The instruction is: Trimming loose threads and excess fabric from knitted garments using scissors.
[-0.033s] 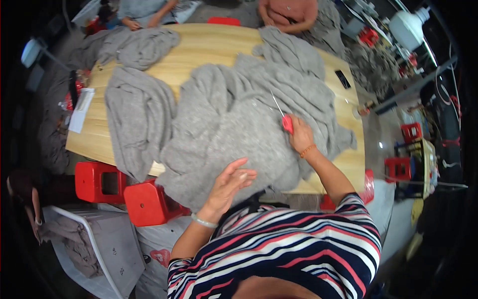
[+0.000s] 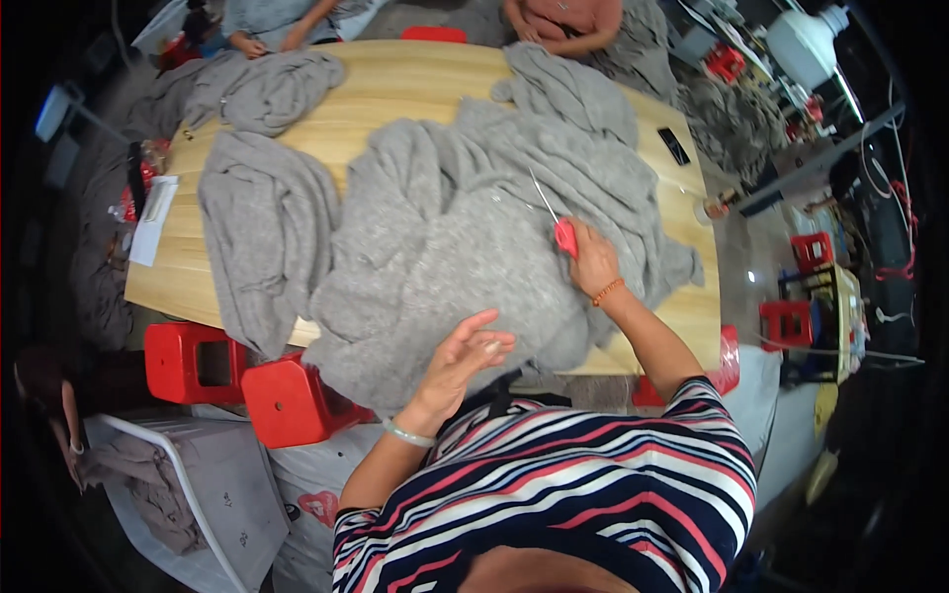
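A large heap of grey knitted cloth (image 2: 425, 247) is spread over the table in front of me and hangs past its near edge. In my right hand (image 2: 595, 259) is a pair of red-handled scissors (image 2: 563, 235), its thin blades pointing away from me over the cloth. My left hand (image 2: 460, 361) is held above the cloth near the table's front edge, palm turned inward and fingers apart, with nothing in it. Whether its fingertips touch the cloth I cannot tell.
On the wooden table (image 2: 395, 79) are more grey cloth pieces (image 2: 262, 237), a black phone (image 2: 674, 146) and white paper (image 2: 153, 222). Two people sit across. Red stools (image 2: 287, 400) and a white bin (image 2: 227, 484) with grey cloth stand at left; a lamp (image 2: 806, 49) at upper right.
The whole view has shifted slightly, so the table and cloth appear a little further left and up. Both hands keep nearly the same pose, and the scissors stay in my right hand.
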### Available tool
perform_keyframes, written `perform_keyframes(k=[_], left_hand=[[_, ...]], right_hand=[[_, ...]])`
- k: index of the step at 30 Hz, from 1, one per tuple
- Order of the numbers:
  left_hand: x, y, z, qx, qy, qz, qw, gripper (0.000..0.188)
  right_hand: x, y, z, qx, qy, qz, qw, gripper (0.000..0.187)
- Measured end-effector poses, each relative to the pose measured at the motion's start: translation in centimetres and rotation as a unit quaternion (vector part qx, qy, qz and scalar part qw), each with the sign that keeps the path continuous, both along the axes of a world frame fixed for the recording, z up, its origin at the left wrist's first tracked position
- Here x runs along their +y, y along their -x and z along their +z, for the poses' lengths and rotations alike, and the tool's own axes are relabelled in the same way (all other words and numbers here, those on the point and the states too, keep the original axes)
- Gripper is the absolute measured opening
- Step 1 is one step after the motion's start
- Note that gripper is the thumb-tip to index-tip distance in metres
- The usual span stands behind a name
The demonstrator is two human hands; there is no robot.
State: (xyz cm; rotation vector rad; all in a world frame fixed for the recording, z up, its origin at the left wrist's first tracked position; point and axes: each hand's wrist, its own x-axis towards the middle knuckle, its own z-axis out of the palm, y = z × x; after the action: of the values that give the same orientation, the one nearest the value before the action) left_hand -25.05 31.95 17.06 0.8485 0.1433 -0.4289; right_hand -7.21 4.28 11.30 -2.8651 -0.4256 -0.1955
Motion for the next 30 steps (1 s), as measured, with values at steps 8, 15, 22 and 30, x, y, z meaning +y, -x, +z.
perform_keyframes(k=[8,15,22,30], left_hand=[[-2.7,-3.4,-1.3,-0.028,-0.040,-0.004,0.999,0.048],[-4.5,-7.1,-2.7,0.062,0.065,0.107,0.990,0.044],[-5.5,-8.3,-8.6,0.146,0.036,0.149,0.977,0.024],[-9.5,-10.3,-3.0,0.030,0.181,0.146,0.972,0.017]], right_hand=[[2.7,3.3,7.5,0.048,-0.212,0.068,0.974,0.050],[5.2,8.1,10.8,0.149,-0.339,0.258,0.892,0.054],[0.6,7.3,8.2,0.289,-0.232,0.312,0.875,0.061],[-2.5,5.8,9.1,0.224,-0.272,0.227,0.908,0.067]])
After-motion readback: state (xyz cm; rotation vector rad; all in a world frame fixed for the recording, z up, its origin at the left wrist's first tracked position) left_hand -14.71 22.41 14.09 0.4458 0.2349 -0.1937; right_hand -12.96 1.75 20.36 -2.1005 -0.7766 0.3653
